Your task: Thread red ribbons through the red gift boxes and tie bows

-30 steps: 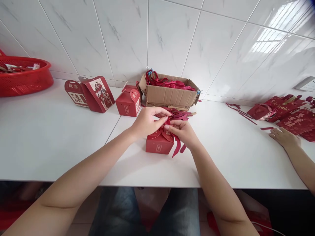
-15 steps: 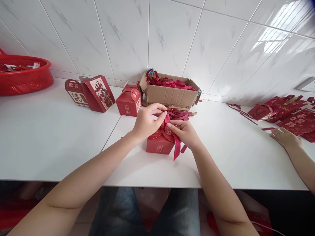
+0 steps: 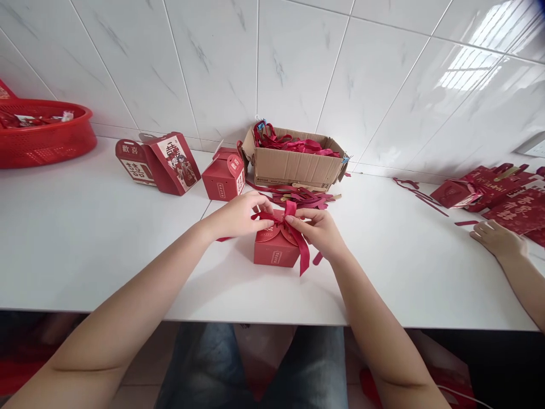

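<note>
A small red gift box (image 3: 276, 251) with rounded flaps stands upright on the white table in front of me. Across its top runs a crimson ribbon (image 3: 304, 255), crossed at the middle, with one tail hanging down the right front corner. My left hand (image 3: 243, 216) pinches the ribbon's left part beside the box top. On the other side, my right hand (image 3: 317, 227) grips a raised loop of the ribbon between thumb and forefinger. Some of the ribbon is hidden behind my fingers.
A cardboard box (image 3: 293, 165) full of ribbons stands against the tiled wall, with cut strips (image 3: 304, 197) before it. Further left are red gift boxes (image 3: 223, 176) and a red plastic basket (image 3: 46, 136). At right, another person's hand (image 3: 498, 241) rests near more red boxes (image 3: 455, 193).
My left hand has moved left and slightly down from above the box, drawing the ribbon out sideways. My right hand stays almost in place, and a loop now stands up beside it.
</note>
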Demonstrator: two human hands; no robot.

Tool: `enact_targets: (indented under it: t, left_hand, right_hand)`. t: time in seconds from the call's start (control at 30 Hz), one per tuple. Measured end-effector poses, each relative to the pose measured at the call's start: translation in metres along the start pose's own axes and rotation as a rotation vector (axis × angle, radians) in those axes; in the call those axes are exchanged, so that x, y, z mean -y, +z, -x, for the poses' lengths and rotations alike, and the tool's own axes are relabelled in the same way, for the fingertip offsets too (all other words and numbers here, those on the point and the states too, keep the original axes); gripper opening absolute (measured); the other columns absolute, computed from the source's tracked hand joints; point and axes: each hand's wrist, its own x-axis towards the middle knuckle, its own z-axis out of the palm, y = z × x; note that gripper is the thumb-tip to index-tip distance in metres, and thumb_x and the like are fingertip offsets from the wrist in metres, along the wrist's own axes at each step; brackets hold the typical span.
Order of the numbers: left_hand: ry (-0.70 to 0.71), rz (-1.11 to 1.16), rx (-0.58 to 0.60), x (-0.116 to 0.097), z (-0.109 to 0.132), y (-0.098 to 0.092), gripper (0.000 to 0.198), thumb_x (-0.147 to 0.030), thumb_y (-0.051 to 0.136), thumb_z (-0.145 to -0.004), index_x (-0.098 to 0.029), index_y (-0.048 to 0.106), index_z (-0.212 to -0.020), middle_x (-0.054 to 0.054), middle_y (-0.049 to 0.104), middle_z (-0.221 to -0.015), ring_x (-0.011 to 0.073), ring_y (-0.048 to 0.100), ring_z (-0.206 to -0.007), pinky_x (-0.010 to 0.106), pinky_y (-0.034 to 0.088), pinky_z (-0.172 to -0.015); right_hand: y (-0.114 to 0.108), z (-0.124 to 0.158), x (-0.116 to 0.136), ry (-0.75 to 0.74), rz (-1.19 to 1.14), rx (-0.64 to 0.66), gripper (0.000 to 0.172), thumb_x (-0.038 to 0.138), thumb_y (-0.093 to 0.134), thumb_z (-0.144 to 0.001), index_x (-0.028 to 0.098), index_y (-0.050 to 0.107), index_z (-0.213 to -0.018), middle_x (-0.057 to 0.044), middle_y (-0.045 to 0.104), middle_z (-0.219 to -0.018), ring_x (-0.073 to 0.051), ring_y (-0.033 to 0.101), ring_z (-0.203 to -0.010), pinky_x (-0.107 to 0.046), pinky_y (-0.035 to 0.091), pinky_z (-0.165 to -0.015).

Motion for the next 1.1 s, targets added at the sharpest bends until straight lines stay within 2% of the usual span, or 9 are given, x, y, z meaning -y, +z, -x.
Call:
enact_targets:
  t: [0.1, 0.2, 0.27, 0.43, 0.63, 0.8, 0.87, 0.97, 1.1]
  left_hand:
    - [-0.039, -0.037, 0.034, 0.002, 0.001, 0.003, 0.019, -0.039, 0.063, -0.077, -0.020, 0.062, -0.080, 0.003, 0.062, -0.095, 0.0195, 0.059, -0.085, 0.033, 0.048, -0.076]
    - [-0.042, -0.059, 0.034, -0.003, 0.001, 0.006, 0.019, -0.039, 0.060, -0.079, -0.020, 0.059, -0.076, 0.003, 0.062, -0.091, 0.0192, 0.058, -0.081, 0.032, 0.046, -0.072]
    - [-0.029, -0.072, 0.037, -0.006, 0.001, 0.007, 0.018, -0.038, 0.060, -0.079, -0.020, 0.058, -0.076, 0.003, 0.063, -0.088, 0.0191, 0.058, -0.080, 0.031, 0.046, -0.070]
    - [-0.032, -0.077, 0.085, -0.013, 0.001, 0.006, 0.018, -0.037, 0.059, -0.079, -0.020, 0.057, -0.075, 0.002, 0.064, -0.083, 0.0177, 0.058, -0.073, 0.028, 0.043, -0.061]
    - [-0.062, -0.033, 0.143, -0.019, 0.003, -0.002, 0.017, -0.037, 0.059, -0.079, -0.020, 0.058, -0.076, 0.001, 0.067, -0.080, 0.0169, 0.061, -0.070, 0.027, 0.044, -0.061]
    - [0.155, -0.109, 0.181, -0.027, 0.000, -0.024, 0.010, -0.029, 0.055, -0.081, -0.025, 0.065, -0.081, 0.000, 0.070, -0.090, 0.0183, 0.063, -0.080, 0.028, 0.046, -0.068]
    - [0.224, -0.137, 0.192, -0.035, -0.003, -0.031, 0.010, -0.025, 0.054, -0.081, -0.025, 0.064, -0.081, -0.001, 0.070, -0.089, 0.0182, 0.063, -0.078, 0.028, 0.045, -0.067]
    - [0.297, -0.108, 0.236, -0.050, -0.012, -0.035, 0.015, -0.022, 0.054, -0.080, -0.027, 0.066, -0.088, -0.001, 0.070, -0.091, 0.0186, 0.064, -0.081, 0.028, 0.046, -0.069]
    - [0.346, -0.029, 0.247, -0.058, -0.033, -0.024, 0.021, -0.019, 0.055, -0.080, -0.027, 0.067, -0.094, -0.002, 0.071, -0.095, 0.0179, 0.065, -0.083, 0.028, 0.048, -0.071]
  right_hand:
    - [-0.004, 0.002, 0.004, 0.038, 0.006, 0.044, 0.031, 0.047, 0.069, -0.076, 0.017, 0.073, -0.084, 0.003, 0.056, -0.058, -0.005, 0.037, -0.043, -0.021, 0.027, -0.039]
    - [-0.009, 0.001, 0.003, 0.068, -0.039, 0.091, 0.029, 0.046, 0.069, -0.077, 0.017, 0.071, -0.083, 0.005, 0.053, -0.055, -0.003, 0.033, -0.038, -0.021, 0.023, -0.037]
    - [-0.011, -0.001, 0.003, 0.107, -0.087, 0.126, 0.028, 0.045, 0.069, -0.078, 0.018, 0.069, -0.083, 0.005, 0.057, -0.059, -0.002, 0.032, -0.036, -0.022, 0.019, -0.036]
    - [-0.013, -0.002, 0.002, 0.120, -0.175, 0.224, 0.026, 0.042, 0.067, -0.080, 0.017, 0.067, -0.088, -0.003, 0.070, -0.089, 0.001, 0.032, -0.034, -0.022, 0.018, -0.035]
    - [-0.009, -0.001, 0.004, 0.113, -0.186, 0.203, 0.027, 0.043, 0.067, -0.079, 0.016, 0.068, -0.082, -0.004, 0.072, -0.085, 0.001, 0.034, -0.031, -0.022, 0.019, -0.034]
    - [-0.002, 0.004, 0.015, 0.167, -0.006, 0.044, 0.028, 0.040, 0.067, -0.078, 0.013, 0.072, -0.075, 0.003, 0.056, -0.048, -0.002, 0.031, -0.031, -0.021, 0.020, -0.034]
    - [0.001, 0.007, 0.019, 0.176, 0.035, -0.002, 0.025, 0.037, 0.066, -0.077, 0.014, 0.073, -0.074, 0.003, 0.056, -0.048, -0.004, 0.035, -0.034, -0.021, 0.025, -0.035]
    - [0.005, 0.009, 0.019, 0.170, 0.045, -0.024, 0.020, 0.034, 0.066, -0.076, 0.016, 0.075, -0.080, 0.000, 0.065, -0.061, -0.007, 0.044, -0.042, -0.021, 0.033, -0.038]
    - [0.004, 0.012, 0.020, 0.113, 0.149, 0.015, 0.016, 0.028, 0.061, -0.078, 0.017, 0.070, -0.072, 0.003, 0.055, -0.051, -0.007, 0.040, -0.042, -0.021, 0.027, -0.038]
